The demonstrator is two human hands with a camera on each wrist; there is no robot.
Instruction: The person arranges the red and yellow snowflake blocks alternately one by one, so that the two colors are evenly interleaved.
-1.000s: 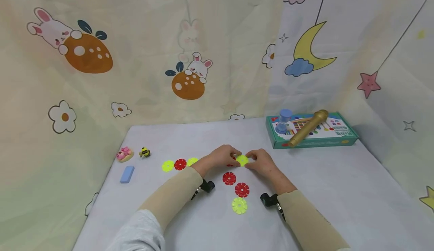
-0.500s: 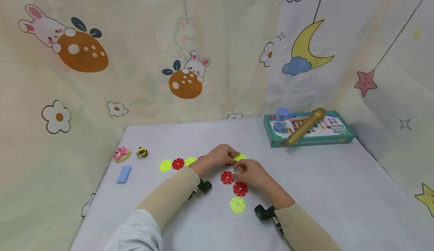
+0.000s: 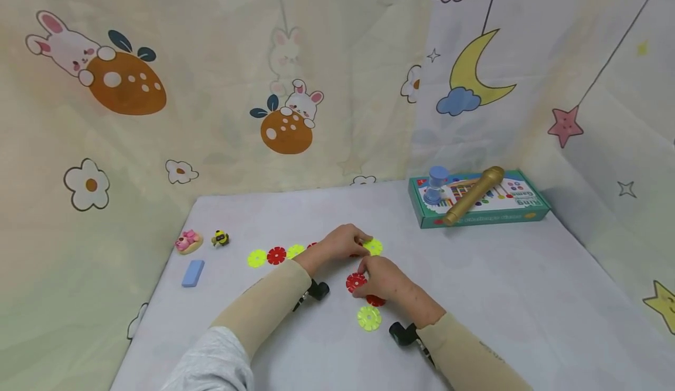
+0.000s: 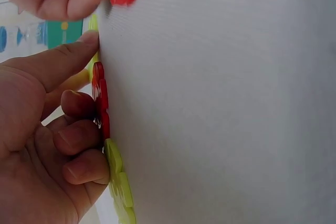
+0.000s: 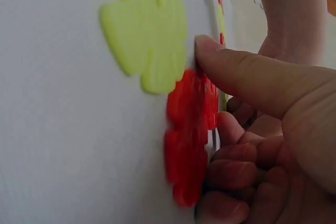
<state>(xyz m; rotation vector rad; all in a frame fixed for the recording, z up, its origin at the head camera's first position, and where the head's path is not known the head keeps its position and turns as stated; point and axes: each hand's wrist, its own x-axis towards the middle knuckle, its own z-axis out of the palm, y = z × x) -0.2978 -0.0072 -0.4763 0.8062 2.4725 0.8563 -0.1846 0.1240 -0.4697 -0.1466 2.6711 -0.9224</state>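
In the head view, my left hand [image 3: 341, 243] is at the right end of a row of notched flower-shaped plastic discs. Its thumb and index finger hold the edges of the yellow disc [image 3: 374, 247]; the other fingers curl over a red disc [image 4: 102, 100] and a yellow-green disc [image 4: 119, 182]. Closer to me, my right hand [image 3: 389, 278] pinches a red disc [image 3: 355, 283] between thumb and fingers. Below that hand lie another red disc [image 3: 375, 301], partly covered, and a yellow disc [image 3: 370, 318]. My left forearm and hand hide the middle of the row.
A green game box [image 3: 480, 218] at the back right bears a blue hourglass [image 3: 435, 186] and a gold microphone-shaped stick [image 3: 473, 196]. At the left are a pink figurine [image 3: 188, 241], a bee toy [image 3: 220, 238] and a blue block [image 3: 193, 273]. Printed cloth surrounds the white table.
My right hand has left the yellow disc, come toward me and taken hold of the red disc, which has shifted slightly. My left hand stays at the row's end.
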